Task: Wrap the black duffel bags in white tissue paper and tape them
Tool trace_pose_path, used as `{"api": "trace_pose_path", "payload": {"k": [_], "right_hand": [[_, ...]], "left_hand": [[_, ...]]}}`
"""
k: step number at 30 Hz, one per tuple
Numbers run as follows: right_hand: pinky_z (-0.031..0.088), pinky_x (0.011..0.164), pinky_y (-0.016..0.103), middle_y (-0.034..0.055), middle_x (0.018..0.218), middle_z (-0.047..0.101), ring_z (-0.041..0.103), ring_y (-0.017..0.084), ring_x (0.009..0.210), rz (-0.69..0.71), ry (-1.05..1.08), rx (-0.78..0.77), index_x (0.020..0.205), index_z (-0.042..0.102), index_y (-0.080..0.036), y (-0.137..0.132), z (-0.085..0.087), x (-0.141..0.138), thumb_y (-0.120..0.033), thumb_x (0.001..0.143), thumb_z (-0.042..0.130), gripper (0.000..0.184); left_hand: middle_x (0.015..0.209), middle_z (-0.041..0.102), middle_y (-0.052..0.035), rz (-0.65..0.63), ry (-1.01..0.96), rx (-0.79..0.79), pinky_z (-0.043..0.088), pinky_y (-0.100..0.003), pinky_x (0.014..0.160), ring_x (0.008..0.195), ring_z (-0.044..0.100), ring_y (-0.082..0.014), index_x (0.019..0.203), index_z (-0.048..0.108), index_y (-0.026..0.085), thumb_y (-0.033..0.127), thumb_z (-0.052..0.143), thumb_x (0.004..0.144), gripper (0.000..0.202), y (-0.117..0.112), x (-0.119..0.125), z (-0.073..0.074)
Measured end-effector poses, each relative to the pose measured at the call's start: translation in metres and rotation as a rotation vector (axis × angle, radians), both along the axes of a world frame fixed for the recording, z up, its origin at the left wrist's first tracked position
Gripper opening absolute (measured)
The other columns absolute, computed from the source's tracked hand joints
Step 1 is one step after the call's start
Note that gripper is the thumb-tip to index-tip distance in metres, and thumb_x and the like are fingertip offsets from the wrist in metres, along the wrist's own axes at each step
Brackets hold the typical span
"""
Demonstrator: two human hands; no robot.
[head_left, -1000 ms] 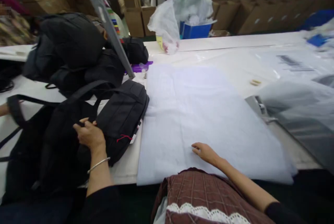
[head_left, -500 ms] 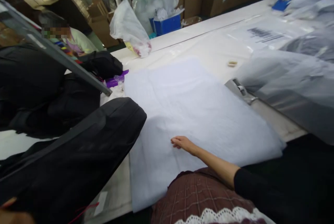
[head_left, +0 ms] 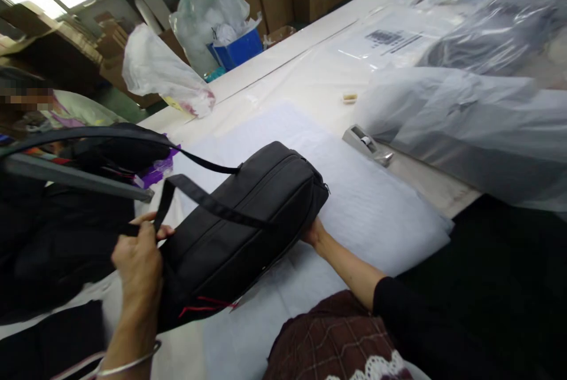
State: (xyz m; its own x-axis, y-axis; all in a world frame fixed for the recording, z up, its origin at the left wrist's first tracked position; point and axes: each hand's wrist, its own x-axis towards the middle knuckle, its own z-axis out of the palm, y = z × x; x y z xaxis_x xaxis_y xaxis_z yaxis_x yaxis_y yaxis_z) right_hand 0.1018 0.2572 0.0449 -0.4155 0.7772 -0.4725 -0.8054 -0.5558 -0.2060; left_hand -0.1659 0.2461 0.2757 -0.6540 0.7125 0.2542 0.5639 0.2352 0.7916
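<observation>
A long black bag (head_left: 248,208) with two strap handles lies tilted over a white sheet (head_left: 349,191), its far end pointing right. At the bag's near left end, my left hand (head_left: 139,250) is closed around one black strap (head_left: 166,205). My right hand (head_left: 313,232) is against the underside of the right end, its fingers mostly hidden by the bag. A red cord (head_left: 206,308) hangs along the lower edge of the bag. Whether the sheet is paper or plastic, I cannot tell.
Right of the sheet is a grey tape dispenser (head_left: 365,142), beside wrapped bags (head_left: 469,126). More black bags (head_left: 48,232) are piled at left behind a grey metal bar (head_left: 80,176). A person (head_left: 66,105) is at far left; a blue box (head_left: 239,49) stands at the back.
The black bag has swung right from the left side onto the white sheet. My left hand has come into view on its strap, and my right hand has gone from the sheet to the bag's underside.
</observation>
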Motion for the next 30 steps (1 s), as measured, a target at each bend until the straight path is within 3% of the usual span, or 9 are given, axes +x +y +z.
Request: {"api": "trace_pose_path", "payload": {"k": [3, 6, 12, 18, 22, 25, 27, 30], "right_hand": [[0.052, 0.104, 0.043, 0.0055, 0.111, 0.076, 0.067, 0.023, 0.112, -0.069, 0.062, -0.135, 0.120, 0.067, -0.021, 0.014, -0.007, 0.033, -0.047, 0.096, 0.050, 0.039], [0.052, 0.104, 0.043, 0.0061, 0.102, 0.077, 0.070, 0.022, 0.106, -0.060, 0.046, -0.216, 0.116, 0.068, -0.019, 0.025, -0.022, 0.054, -0.045, 0.098, 0.048, 0.038], [0.052, 0.103, 0.045, 0.0077, 0.104, 0.077, 0.070, 0.023, 0.107, -0.005, 0.033, -0.258, 0.112, 0.069, -0.019, 0.040, -0.044, 0.069, -0.048, 0.097, 0.044, 0.041], [0.054, 0.098, 0.049, 0.0103, 0.114, 0.074, 0.067, 0.026, 0.112, 0.070, -0.037, -0.183, 0.112, 0.068, -0.018, 0.050, -0.056, 0.069, -0.051, 0.094, 0.045, 0.044], [0.061, 0.080, 0.050, 0.0121, 0.096, 0.076, 0.072, 0.028, 0.092, 0.057, -0.713, -0.009, 0.100, 0.068, -0.019, 0.045, -0.068, 0.072, -0.050, 0.091, 0.044, 0.040], [0.061, 0.070, 0.048, 0.0078, 0.074, 0.071, 0.070, 0.027, 0.072, 0.021, -1.128, 0.028, 0.088, 0.065, -0.021, 0.033, -0.076, 0.098, -0.044, 0.086, 0.049, 0.028], [0.060, 0.077, 0.049, 0.0072, 0.075, 0.070, 0.070, 0.027, 0.077, 0.008, -1.322, 0.074, 0.088, 0.064, -0.021, 0.029, -0.077, 0.127, -0.040, 0.085, 0.050, 0.024], [0.045, 0.106, 0.053, 0.0129, 0.108, 0.072, 0.062, 0.031, 0.114, -0.004, -1.593, 0.241, 0.098, 0.067, -0.021, 0.037, -0.071, 0.171, -0.034, 0.085, 0.050, 0.025]], "left_hand": [[0.054, 0.053, 0.0074, -0.161, -0.153, -0.032, 0.051, -0.025, 0.065, 0.058, 0.059, -0.0131, 0.092, 0.066, 0.018, 0.027, 0.053, 0.077, 0.021, 0.038, 0.017, -0.039], [0.054, 0.050, 0.0081, -0.227, -0.216, -0.029, 0.051, -0.025, 0.065, 0.057, 0.057, -0.0125, 0.097, 0.063, 0.017, 0.028, 0.053, 0.080, 0.023, 0.061, 0.025, -0.060], [0.056, 0.050, 0.0068, -0.285, -0.161, -0.075, 0.050, -0.025, 0.064, 0.058, 0.057, -0.0130, 0.099, 0.062, 0.016, 0.029, 0.049, 0.084, 0.024, 0.092, 0.036, -0.076], [0.058, 0.053, 0.0051, -0.299, -0.086, -0.081, 0.047, -0.023, 0.061, 0.059, 0.058, -0.0128, 0.099, 0.063, 0.016, 0.023, 0.045, 0.087, 0.022, 0.101, 0.053, -0.087], [0.059, 0.053, 0.0049, -0.313, -0.064, -0.072, 0.047, -0.022, 0.062, 0.060, 0.058, -0.0125, 0.100, 0.063, 0.016, 0.023, 0.045, 0.090, 0.022, 0.097, 0.054, -0.087], [0.060, 0.053, 0.0051, -0.319, -0.093, -0.081, 0.047, -0.022, 0.063, 0.061, 0.059, -0.0126, 0.102, 0.063, 0.017, 0.025, 0.045, 0.092, 0.023, 0.094, 0.053, -0.088], [0.061, 0.053, 0.0052, -0.328, -0.113, -0.080, 0.048, -0.023, 0.064, 0.062, 0.059, -0.0127, 0.103, 0.063, 0.017, 0.027, 0.045, 0.092, 0.023, 0.094, 0.053, -0.089], [0.061, 0.054, 0.0049, -0.336, -0.107, -0.086, 0.048, -0.022, 0.064, 0.063, 0.059, -0.0128, 0.103, 0.064, 0.017, 0.026, 0.045, 0.093, 0.023, 0.093, 0.057, -0.090]]}}
